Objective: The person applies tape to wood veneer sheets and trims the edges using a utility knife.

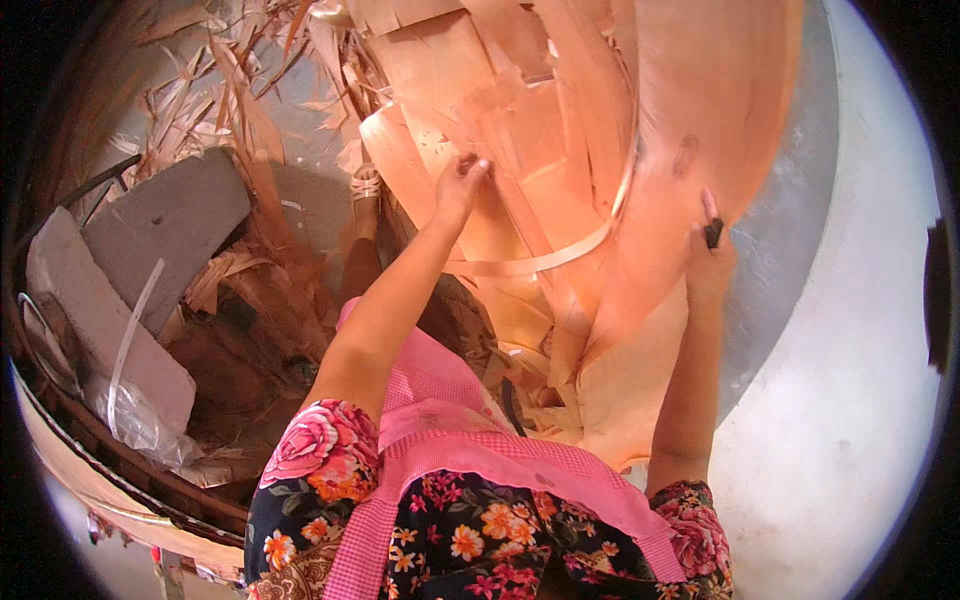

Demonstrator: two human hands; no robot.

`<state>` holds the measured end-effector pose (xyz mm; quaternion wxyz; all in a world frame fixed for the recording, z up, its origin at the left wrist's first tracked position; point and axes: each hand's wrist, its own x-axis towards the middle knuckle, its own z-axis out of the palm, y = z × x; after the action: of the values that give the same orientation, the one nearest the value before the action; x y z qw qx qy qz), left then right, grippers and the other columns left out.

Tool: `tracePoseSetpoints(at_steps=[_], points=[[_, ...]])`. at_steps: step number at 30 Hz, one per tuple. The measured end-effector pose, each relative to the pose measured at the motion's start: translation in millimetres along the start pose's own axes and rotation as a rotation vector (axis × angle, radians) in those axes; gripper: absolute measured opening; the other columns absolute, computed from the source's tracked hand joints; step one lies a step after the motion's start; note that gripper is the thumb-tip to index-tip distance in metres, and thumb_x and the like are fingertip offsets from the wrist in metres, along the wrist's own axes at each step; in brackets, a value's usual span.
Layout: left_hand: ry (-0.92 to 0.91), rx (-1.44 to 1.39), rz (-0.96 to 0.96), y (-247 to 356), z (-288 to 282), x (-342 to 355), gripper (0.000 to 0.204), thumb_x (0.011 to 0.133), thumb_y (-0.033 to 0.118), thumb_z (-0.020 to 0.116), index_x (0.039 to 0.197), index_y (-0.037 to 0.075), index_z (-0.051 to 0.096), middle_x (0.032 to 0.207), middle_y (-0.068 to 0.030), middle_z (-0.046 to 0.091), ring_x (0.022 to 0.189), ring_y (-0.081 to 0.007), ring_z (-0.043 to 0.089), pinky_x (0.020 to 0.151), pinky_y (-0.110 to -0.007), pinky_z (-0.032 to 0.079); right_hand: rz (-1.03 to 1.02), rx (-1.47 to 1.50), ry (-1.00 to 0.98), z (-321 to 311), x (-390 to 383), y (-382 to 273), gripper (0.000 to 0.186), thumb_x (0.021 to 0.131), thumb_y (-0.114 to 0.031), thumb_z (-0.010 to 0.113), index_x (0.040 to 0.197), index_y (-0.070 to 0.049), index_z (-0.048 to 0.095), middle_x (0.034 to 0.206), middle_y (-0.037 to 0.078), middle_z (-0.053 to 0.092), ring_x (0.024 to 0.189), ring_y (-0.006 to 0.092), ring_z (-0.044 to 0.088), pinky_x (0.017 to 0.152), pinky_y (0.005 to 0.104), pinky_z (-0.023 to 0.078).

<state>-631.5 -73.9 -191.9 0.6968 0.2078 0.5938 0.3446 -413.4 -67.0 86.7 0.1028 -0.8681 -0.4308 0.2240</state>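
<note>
Thin orange-brown sheets that look like wood veneer (560, 130) lie in a loose pile in front of me. My left hand (462, 187) is closed above the pile, its thumb pressed to curled fingers; what it grips, if anything, I cannot make out. Farther right, my right hand (711, 245) is closed around a small black object (713, 234), with one finger stretched forward. That hand is at a large, smooth veneer sheet (710, 110), slightly blurred. A pale narrow strip (545, 262) curves across the pile between my hands.
A grey wall (840, 400) rises close on the right. On the left stands a round container (130, 490) with grey slabs (165, 225) and clear plastic (145, 425). Shredded veneer scraps (235, 95) litter the floor at the far left. A sandalled foot (366, 185) stands beside the pile.
</note>
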Motion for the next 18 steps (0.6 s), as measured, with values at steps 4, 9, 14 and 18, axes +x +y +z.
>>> tracePoseSetpoints(at_steps=[4, 9, 14, 18], points=[[-0.067, -0.159, -0.296, 20.2, 34.4, -14.5, 0.023, 0.081, 0.022, 0.058, 0.095, 0.004, 0.052, 0.087, -0.0054, 0.057, 0.078, -0.0154, 0.054, 0.066, -0.028, 0.044, -0.113, -0.045, -0.002, -5.7, -1.1, -9.0, 0.039, 0.082, -0.004, 0.043, 0.12, -0.009, 0.048, 0.101, 0.007, 0.059, 0.07, 0.0086, 0.049, 0.065, 0.021, 0.04], [-0.079, -0.276, -0.343, 21.2, 29.4, -21.5, 0.026, 0.082, 0.022, 0.058, 0.097, 0.004, 0.049, 0.087, -0.0049, 0.056, 0.075, -0.0139, 0.053, 0.064, -0.028, 0.044, -0.209, -0.122, 0.002, -8.5, 6.5, -5.2, 0.037, 0.082, -0.003, 0.044, 0.118, -0.008, 0.05, 0.101, 0.008, 0.06, 0.069, 0.0094, 0.05, 0.064, 0.0221, 0.04], [-0.21, -0.309, -0.346, 8.4, 32.5, -23.0, 0.031, 0.082, 0.021, 0.056, 0.102, 0.001, 0.046, 0.096, -0.0084, 0.055, 0.083, -0.0172, 0.053, 0.07, -0.029, 0.044, -0.195, -0.153, -0.046, -6.0, 8.3, -8.0, 0.04, 0.08, -0.002, 0.047, 0.116, -0.017, 0.053, 0.09, 0.013, 0.059, 0.069, 0.0114, 0.052, 0.065, 0.0238, 0.041], [0.418, -0.182, -0.246, 1.5, 34.1, -39.9, 0.034, 0.082, 0.019, 0.055, 0.106, -0.003, 0.046, 0.1, -0.0125, 0.054, 0.087, -0.0199, 0.052, 0.075, -0.029, 0.042, -0.186, -0.192, -0.055, -1.1, 3.6, -15.6, 0.044, 0.078, 0.0, 0.048, 0.115, -0.024, 0.054, 0.081, 0.015, 0.056, 0.07, 0.0142, 0.053, 0.065, 0.0253, 0.041]])
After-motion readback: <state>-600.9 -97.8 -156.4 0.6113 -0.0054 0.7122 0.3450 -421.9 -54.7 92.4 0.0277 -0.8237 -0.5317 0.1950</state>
